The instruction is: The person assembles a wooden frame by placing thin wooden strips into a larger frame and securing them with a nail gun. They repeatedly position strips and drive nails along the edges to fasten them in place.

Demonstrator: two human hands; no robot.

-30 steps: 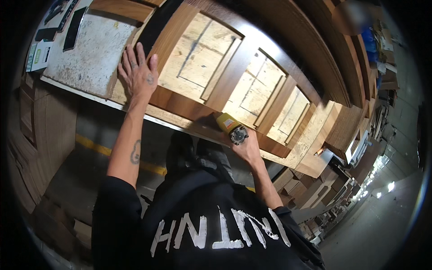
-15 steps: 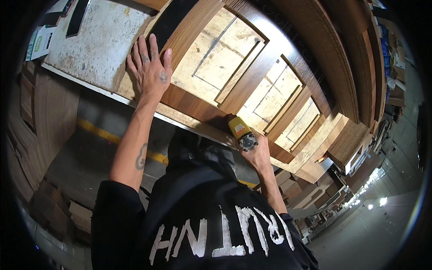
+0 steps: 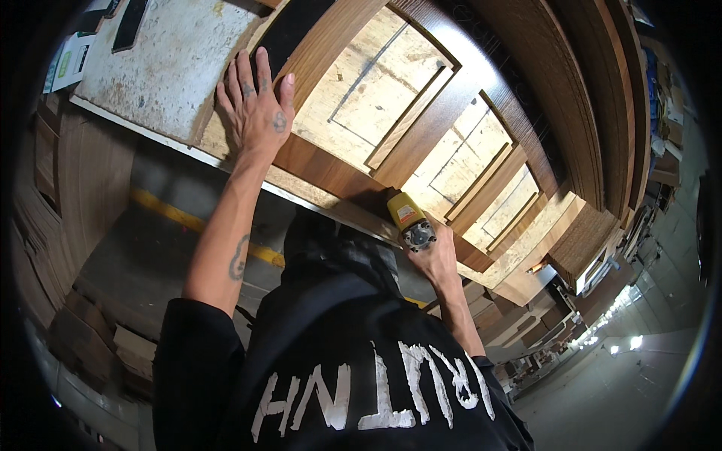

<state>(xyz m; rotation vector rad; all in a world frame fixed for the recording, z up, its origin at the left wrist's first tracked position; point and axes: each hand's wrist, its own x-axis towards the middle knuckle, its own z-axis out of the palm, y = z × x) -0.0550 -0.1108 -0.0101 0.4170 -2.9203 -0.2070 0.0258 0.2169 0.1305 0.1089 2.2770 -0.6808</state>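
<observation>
A brown wood-grain frame (image 3: 327, 167) with several rectangular openings lies on a workbench (image 3: 361, 214). My left hand (image 3: 259, 124) rests palm down at the frame's left end, fingers spread, beside a black strip (image 3: 292, 34). My right hand (image 3: 438, 252) grips a yellow nail gun (image 3: 407, 213). The gun's nose end is at the frame's near rail, by the foot of a crosspiece (image 3: 421, 131); its exact contact point is hidden. My right fingers are mostly hidden behind the tool.
Long dark boards (image 3: 571, 90) stand along the far right side. A worn white panel (image 3: 165, 68) covers the bench's left part. Stacked brown panels (image 3: 94, 177) stand at the left. A yellow line (image 3: 169, 208) crosses the floor below the bench.
The whole view has shifted slightly. My left hand and the nail gun in my right hand keep nearly the same places on the frame.
</observation>
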